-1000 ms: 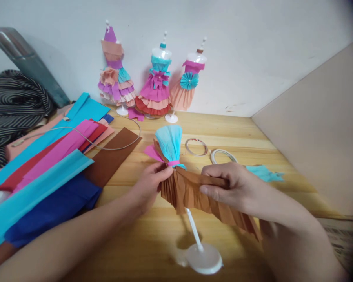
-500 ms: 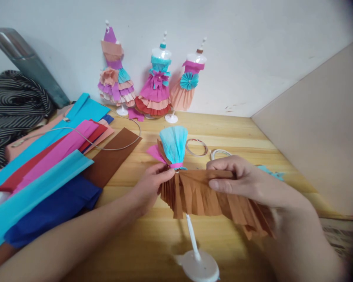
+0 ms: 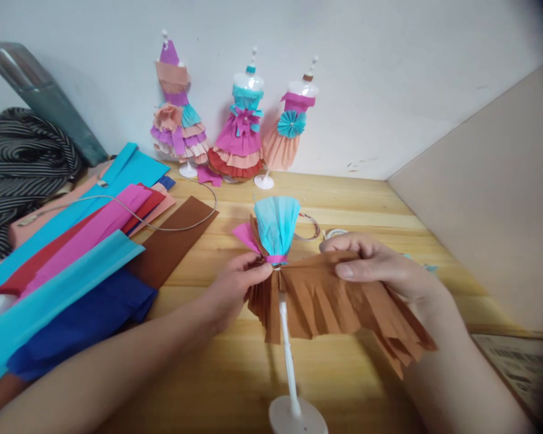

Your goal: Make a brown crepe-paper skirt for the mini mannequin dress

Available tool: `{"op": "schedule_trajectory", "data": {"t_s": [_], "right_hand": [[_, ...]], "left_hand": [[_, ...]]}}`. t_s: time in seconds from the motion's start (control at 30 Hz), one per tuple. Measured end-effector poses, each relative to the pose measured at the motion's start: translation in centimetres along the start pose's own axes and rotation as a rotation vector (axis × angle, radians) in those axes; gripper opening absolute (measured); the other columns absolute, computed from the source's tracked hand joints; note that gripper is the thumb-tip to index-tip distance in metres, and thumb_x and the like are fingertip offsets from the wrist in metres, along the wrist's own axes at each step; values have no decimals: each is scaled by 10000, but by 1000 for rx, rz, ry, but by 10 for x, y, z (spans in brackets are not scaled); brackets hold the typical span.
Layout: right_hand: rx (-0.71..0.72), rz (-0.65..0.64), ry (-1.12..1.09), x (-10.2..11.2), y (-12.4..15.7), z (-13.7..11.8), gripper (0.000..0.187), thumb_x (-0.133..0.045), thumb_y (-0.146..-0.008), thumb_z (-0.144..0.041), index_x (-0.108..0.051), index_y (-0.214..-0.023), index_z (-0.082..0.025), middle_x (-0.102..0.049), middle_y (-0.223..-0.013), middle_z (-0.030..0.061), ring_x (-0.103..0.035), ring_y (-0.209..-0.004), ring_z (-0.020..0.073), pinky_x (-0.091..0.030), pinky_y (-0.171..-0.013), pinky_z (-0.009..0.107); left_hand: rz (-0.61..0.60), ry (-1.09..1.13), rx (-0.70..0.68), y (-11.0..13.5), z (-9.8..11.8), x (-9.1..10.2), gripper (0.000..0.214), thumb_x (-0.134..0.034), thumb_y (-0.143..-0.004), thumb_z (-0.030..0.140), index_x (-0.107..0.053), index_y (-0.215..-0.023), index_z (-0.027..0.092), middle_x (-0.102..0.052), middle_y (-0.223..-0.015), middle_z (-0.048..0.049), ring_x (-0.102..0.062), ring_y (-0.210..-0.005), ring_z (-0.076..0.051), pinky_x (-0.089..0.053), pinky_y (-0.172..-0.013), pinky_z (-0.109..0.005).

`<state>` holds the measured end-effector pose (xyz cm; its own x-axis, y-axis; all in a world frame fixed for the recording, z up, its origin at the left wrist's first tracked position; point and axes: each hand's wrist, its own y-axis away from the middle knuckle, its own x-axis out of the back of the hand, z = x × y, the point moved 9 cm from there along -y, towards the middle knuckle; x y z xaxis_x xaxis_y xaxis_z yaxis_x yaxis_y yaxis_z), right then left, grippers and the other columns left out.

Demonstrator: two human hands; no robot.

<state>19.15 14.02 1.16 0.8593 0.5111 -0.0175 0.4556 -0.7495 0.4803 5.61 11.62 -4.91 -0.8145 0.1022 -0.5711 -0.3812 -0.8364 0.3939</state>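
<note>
We seem to be fitting a brown pleated strip (image 3: 319, 301) round a small figure's waist.
The strip lies at the centre of the frame, its top edge by the pink band (image 3: 277, 260), below an upward-flaring light-blue piece (image 3: 277, 226), and it spreads toward the lower right; the white stand (image 3: 288, 355) runs down to the bottom edge. Our left hand (image 3: 238, 280), reaching in from the lower left, pinches the pleats at the waist, thumb just under the band. Our right hand (image 3: 375, 262), right of centre, holds the strip's upper edge between thumb and curled fingers, wrist bent inward. We judge that the next move calls for a firm left pinch and a light, level right pull, since the paper could tear.
</note>
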Motion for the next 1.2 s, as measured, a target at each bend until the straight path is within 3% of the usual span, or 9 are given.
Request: {"op": "schedule_trajectory", "data": {"t_s": [0.37,0.47,0.63,0.73,0.83,0.9,0.97,1.07,1.2], "right_hand": [[71,33,-166,9,12,-5,360,-819,-547,-412,-543,-624,-194,-433,-555,-46,-405,-463,82,-335,-456,228],[132,36,124,15,11,-7,343,-793,-576,-451,-590,-697,-203,-499,-617,-23,-449,-525,111,-355,-475,237],[153,-262,885,-17,-1,8,119,-635,-743,-284,-658,-756,-167,-596,-647,9,-523,-581,137,-400,-540,244],[269,-128,1012,-23,-11,-2,300,-615,-759,-276,-660,-1027,-150,-661,-1035,110,-599,-925,239,-455,-797,331],[267,-158,923,-38,-18,2,267,-532,-845,-320,-681,-961,-132,-678,-957,104,-612,-862,227,-463,-763,333],[188,-348,736,-58,-21,16,326,-510,-871,-387,-690,-870,-115,-670,-797,71,-597,-702,176,-463,-638,285],[110,-516,427,-76,-22,27,387,-542,-851,-460,-682,-924,-106,-661,-787,60,-576,-620,127,-448,-552,233],[64,-489,35,-82,-32,34,439,-683,-740,-489,-682,-963,-110,-665,-734,39,-512,-455,46,-357,-421,157],[25,-448,-274,-91,-40,41,459,-786,-627,-457,-703,-894,-94,-628,-629,14,-505,-404,29,-344,-376,127]], "left_hand": [[75,3,37,0,1,5,266,-726,-664,313,-640,-857,152,-674,-884,-71,-618,-771,-204,-428,-700,-303],[103,-27,-18,0,9,8,263,-701,-693,299,-641,-900,147,-680,-922,-83,-624,-825,-218,-442,-735,-314],[145,-65,-116,-3,24,15,270,-671,-716,297,-648,-928,131,-689,-940,-96,-628,-842,-222,-451,-700,-291],[179,-62,-142,-3,30,19,284,-674,-712,304,-647,-938,133,-691,-958,-89,-633,-839,-211,-444,-669,-266],[195,-34,-157,-2,33,20,295,-687,-697,309,-644,-938,145,-690,-951,-75,-636,-855,-209,-440,-660,-252],[189,-13,-163,-1,35,19,288,-689,-692,313,-638,-924,150,-688,-921,-64,-636,-811,-196,-439,-651,-253],[164,10,-167,-1,37,16,255,-675,-701,319,-631,-892,155,-681,-869,-51,-626,-752,-179,-438,-636,-254],[158,42,-184,0,41,15,196,-642,-730,331,-615,-836,169,-649,-770,-23,-588,-664,-148,-427,-593,-241],[200,36,-202,1,42,17,228,-588,-772,392,-599,-802,167,-603,-692,-10,-530,-585,-123,-393,-532,-225]]}}
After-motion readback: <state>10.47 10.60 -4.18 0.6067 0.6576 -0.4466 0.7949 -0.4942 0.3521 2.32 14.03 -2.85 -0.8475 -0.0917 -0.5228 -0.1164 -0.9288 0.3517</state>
